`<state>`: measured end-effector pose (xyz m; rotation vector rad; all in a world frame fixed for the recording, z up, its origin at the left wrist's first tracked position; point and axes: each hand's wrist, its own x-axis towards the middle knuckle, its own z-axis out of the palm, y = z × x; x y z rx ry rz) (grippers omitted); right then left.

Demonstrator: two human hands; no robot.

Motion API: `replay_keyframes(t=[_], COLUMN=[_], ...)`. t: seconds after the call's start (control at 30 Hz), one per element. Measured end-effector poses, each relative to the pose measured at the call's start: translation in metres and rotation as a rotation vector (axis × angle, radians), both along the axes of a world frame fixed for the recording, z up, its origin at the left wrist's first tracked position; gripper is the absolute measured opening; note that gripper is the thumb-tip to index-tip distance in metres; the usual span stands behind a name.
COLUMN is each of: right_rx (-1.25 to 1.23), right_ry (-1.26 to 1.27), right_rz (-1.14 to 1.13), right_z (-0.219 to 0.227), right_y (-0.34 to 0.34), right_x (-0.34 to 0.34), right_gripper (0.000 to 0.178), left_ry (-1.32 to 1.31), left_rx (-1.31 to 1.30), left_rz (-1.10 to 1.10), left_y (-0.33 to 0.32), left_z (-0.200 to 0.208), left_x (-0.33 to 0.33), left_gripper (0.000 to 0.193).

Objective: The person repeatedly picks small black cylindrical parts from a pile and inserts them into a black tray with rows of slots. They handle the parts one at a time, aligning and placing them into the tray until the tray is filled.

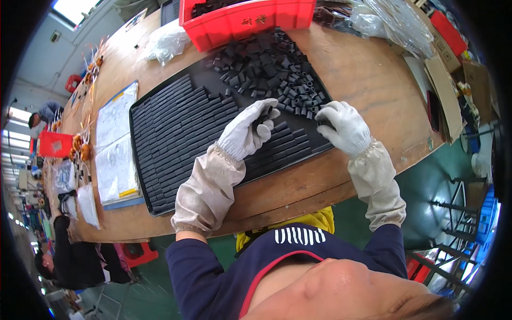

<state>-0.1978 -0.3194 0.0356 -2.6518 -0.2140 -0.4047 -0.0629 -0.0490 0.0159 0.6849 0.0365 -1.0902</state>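
Observation:
A black tray [205,80] lies on the table before me. Its left and front parts hold tight rows of short black tubes [170,138], laid end to end. At its far right is a loose heap of similar black pieces [261,61]. My left hand [249,128], in a white knitted glove, is over the front rows, fingers curled around small black tubes [258,124]. Beside the tray's right edge, my right hand [344,127], gloved alike, has its fingers and thumb bent together around a dark piece, apparently another black tube, mostly hidden.
A red plastic bin [248,24] with more black pieces stands behind the tray. Left of the tray lies an open folder of papers [117,144]. Plastic bags [165,42] and cardboard [445,98] lie farther out. Other people [69,256] are at the left.

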Motion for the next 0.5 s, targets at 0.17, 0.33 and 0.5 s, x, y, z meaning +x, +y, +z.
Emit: replay_keyframes(t=[0.17,0.33,0.5], right_rx=[0.461,0.376,0.439], right_ry=[-0.236,-0.322,-0.306], right_rz=[0.148,0.154,0.184], right_z=[-0.001,-0.016,-0.026], right_y=[0.050,0.062,0.053], right_x=[0.033,0.048,0.042], right_gripper=[0.036,0.038,0.040], left_ry=[-0.183,-0.109,-0.155], left_rx=[0.066,0.065,0.088], left_rz=[-0.036,-0.025,-0.052], left_y=[-0.004,-0.003,-0.003], left_z=[-0.006,0.021,0.023], left_x=[-0.006,-0.021,-0.030], left_gripper=[0.039,0.030,0.038])
